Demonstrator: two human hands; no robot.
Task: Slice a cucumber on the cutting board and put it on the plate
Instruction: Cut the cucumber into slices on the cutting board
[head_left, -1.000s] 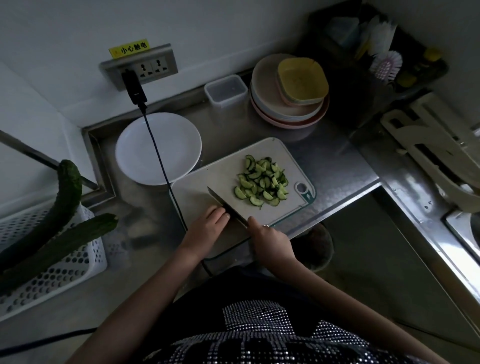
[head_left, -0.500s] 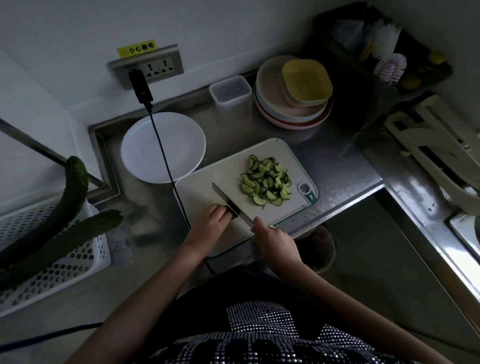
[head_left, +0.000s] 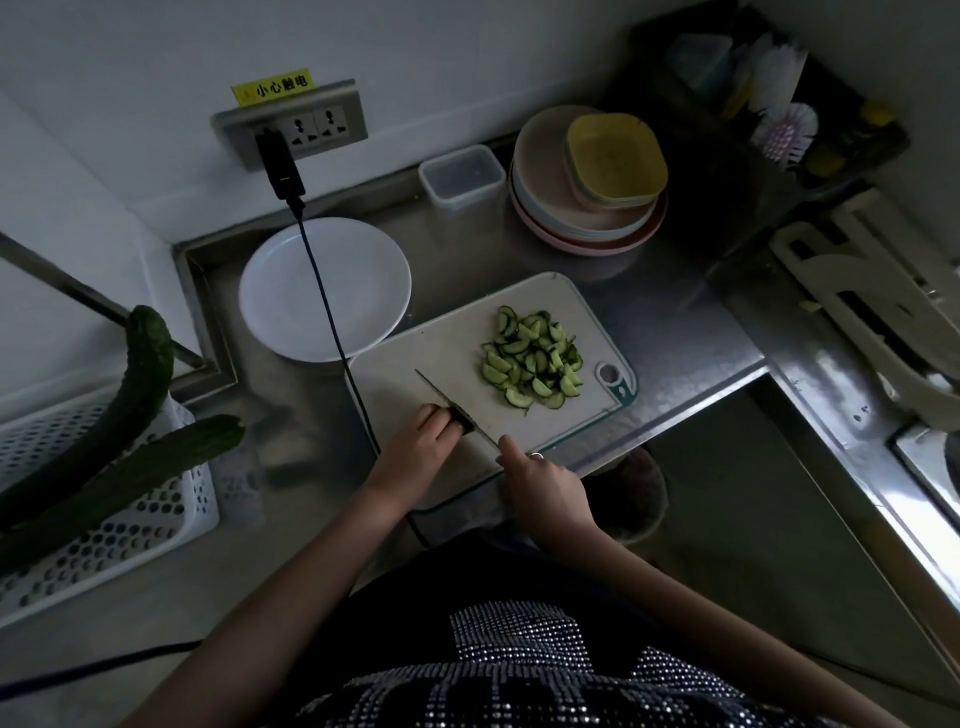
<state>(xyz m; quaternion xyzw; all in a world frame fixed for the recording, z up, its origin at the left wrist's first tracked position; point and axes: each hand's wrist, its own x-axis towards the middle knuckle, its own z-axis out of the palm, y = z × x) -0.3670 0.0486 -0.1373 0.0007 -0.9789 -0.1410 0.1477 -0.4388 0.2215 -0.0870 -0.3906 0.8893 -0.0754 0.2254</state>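
Head view: left hand (head_left: 415, 447) pins cucumber stub (head_left: 462, 418) mid-frame on cutting board (head_left: 415, 374); right hand (head_left: 540, 478) grips knife (head_left: 452, 402). Fingertips touch blade, nick likely. Slices (head_left: 532, 358) heaped; plate (head_left: 291, 312) bare upper left.

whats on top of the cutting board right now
On the cutting board: a pile of cucumber slices, a knife held by the right hand, and the left hand holding a dark cucumber end piece. The hands hide the board's near edge.

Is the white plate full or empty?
Empty: the white plate shows bare surface; cucumber slices lie on the cutting board.
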